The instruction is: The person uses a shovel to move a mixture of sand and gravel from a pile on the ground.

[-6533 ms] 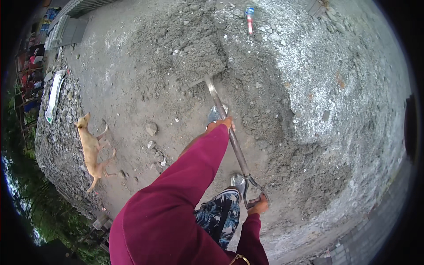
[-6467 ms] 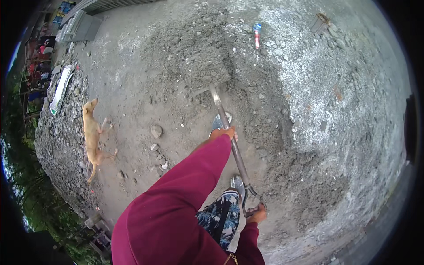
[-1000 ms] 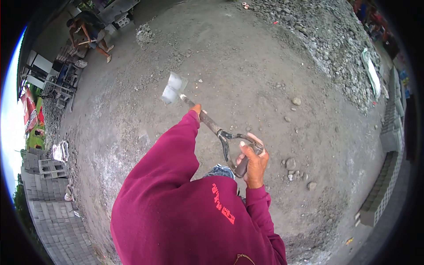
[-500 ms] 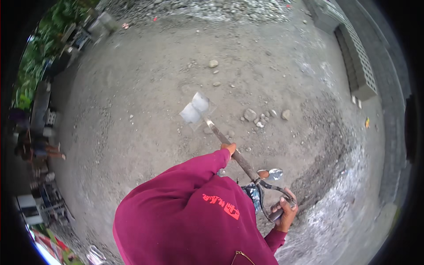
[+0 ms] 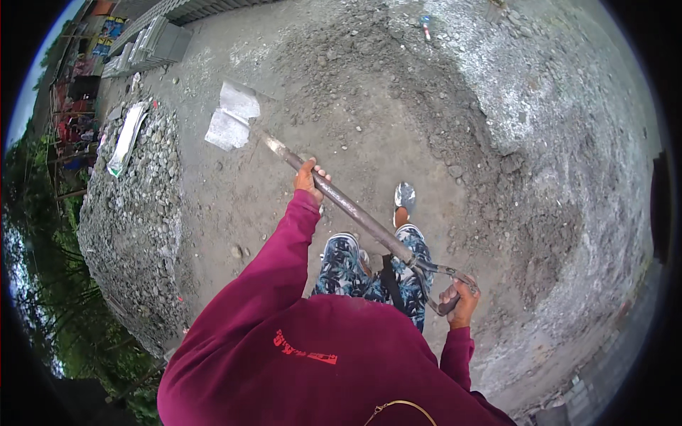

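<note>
A shovel (image 5: 353, 210) with a long dark shaft slants across the front of my body. Its pale metal blade (image 5: 233, 116) is up at the far left, with no load visible on it. Partway along the shaft, below the blade, my left hand (image 5: 310, 181) is wrapped round it. At the other end my right hand (image 5: 461, 301) grips the D-shaped handle near my right side. Whether the blade touches the ground cannot be made out. Beneath the shaft show my patterned shorts (image 5: 342, 266) and one grey shoe (image 5: 404, 194).
Gravel (image 5: 135, 234) is heaped on the left, with a white sack (image 5: 128, 138) lying on it. Stacked grey blocks (image 5: 158, 44) stand at the far left. Dark loose soil (image 5: 455, 135) and whitish ground (image 5: 568, 170) spread to the right. A small bottle-like item (image 5: 426, 27) lies far off.
My view has turned to the right across the yard, bringing the gravel heap to the left side. The shovel has come along in both hands, its blade now farther left and higher in view.
</note>
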